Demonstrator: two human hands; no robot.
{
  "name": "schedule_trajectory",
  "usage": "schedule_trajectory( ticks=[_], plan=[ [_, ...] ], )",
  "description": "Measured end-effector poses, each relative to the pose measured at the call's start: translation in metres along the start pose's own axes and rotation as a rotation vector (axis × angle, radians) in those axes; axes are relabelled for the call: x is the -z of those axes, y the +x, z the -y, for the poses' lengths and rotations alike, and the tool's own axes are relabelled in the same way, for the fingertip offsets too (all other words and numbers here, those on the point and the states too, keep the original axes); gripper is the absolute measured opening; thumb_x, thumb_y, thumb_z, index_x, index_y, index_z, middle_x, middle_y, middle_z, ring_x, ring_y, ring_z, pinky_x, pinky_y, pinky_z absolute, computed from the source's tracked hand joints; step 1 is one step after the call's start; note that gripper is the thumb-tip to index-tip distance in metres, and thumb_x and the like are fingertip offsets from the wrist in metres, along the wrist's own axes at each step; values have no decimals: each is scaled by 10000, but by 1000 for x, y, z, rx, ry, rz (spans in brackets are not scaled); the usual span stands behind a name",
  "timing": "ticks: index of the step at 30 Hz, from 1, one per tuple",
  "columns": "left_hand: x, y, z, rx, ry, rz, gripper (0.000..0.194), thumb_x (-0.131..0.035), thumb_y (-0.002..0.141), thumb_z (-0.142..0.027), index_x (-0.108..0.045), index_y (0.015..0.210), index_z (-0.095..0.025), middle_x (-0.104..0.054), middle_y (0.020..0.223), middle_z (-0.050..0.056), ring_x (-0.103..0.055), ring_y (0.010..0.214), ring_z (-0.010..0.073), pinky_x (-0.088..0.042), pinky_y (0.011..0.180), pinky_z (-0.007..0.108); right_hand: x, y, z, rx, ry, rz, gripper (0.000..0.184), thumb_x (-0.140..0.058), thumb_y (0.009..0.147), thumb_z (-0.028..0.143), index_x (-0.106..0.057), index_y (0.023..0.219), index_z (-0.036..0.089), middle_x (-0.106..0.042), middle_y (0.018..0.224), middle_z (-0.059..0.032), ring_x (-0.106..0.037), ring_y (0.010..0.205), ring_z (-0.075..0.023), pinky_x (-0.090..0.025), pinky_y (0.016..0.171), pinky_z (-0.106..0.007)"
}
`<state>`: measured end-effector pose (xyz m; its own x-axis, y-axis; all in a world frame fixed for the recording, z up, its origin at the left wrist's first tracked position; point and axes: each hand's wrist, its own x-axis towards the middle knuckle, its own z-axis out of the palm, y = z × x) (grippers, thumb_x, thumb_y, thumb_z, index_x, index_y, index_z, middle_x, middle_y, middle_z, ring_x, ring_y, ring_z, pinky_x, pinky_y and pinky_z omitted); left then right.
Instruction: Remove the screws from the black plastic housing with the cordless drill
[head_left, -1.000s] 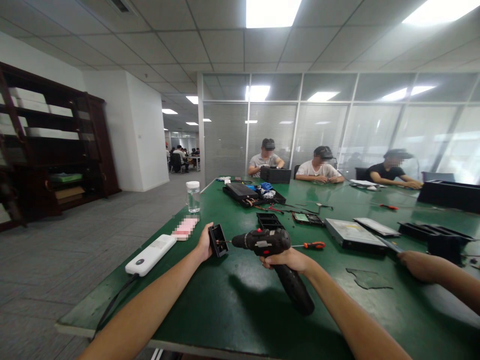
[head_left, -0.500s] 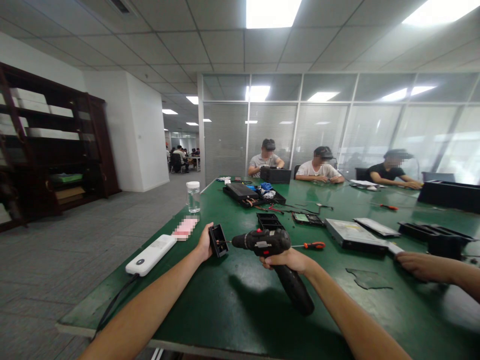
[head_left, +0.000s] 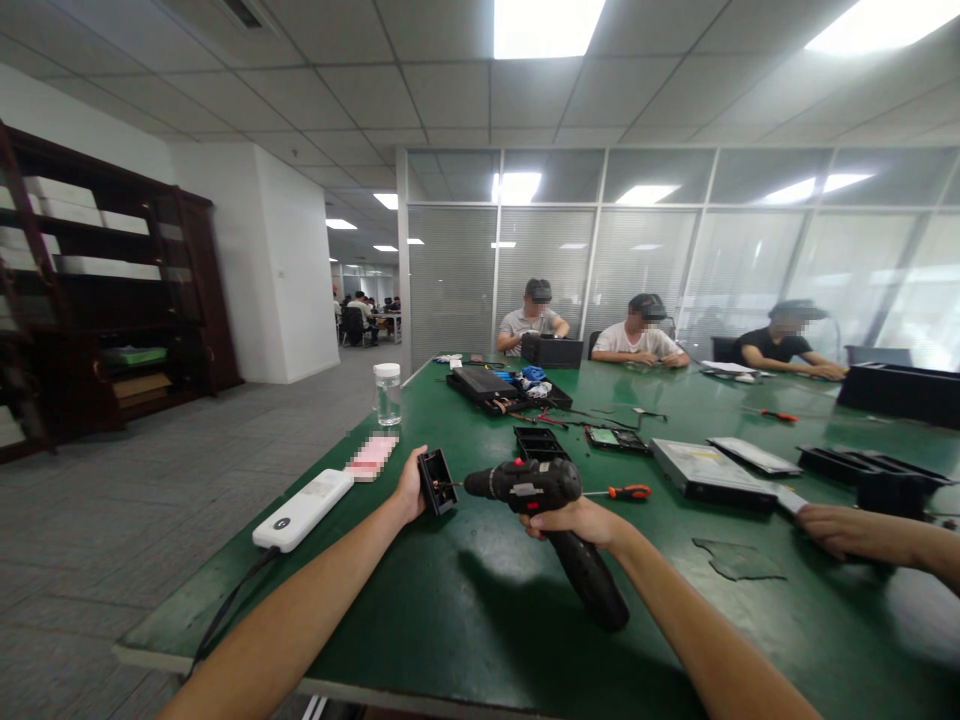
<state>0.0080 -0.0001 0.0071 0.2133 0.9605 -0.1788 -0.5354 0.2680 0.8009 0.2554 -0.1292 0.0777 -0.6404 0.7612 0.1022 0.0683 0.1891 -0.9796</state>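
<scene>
Clasping box [head_left: 439, 478] in left hand [head_left: 408, 490]; gripping drill [head_left: 529, 484] in right hand [head_left: 576, 521]; pointing bit [head_left: 457, 485] into box, above tabletop [head_left: 405, 620].

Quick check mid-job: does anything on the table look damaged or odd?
One thing, perhaps: the thin sheet lying on the green table, to the right of the drill. Its notched, uneven outline could mean it is broken, though it may be made that way. No spill shows.

Black drill [head_left: 529, 485], bit [head_left: 459, 485] perhaps inside box [head_left: 442, 506]
</scene>
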Motion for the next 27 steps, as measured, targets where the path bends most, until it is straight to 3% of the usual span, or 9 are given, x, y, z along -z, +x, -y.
schedule_trajectory(
  ticks=[8,27],
  plan=[
    [1,1,0,-10,7,2,317,-406,610,-455,-482,639,-149,-497,535,25,-490,468,158,-408,501,324,0,1,0,-49,-47,-20,135,-529,618,253,-560,722,173,-513,713,-90,-473,631,-159,-365,629,-312],
    [-2,-2,-1,-2,5,-16,307,-402,620,-447,-480,631,-150,-490,533,23,-487,466,152,-409,499,315,0,1,-3,-14,-13,-15,105,-521,627,243,-554,699,175,-517,705,-74,-477,630,-143,-356,612,-294]
  ],
)
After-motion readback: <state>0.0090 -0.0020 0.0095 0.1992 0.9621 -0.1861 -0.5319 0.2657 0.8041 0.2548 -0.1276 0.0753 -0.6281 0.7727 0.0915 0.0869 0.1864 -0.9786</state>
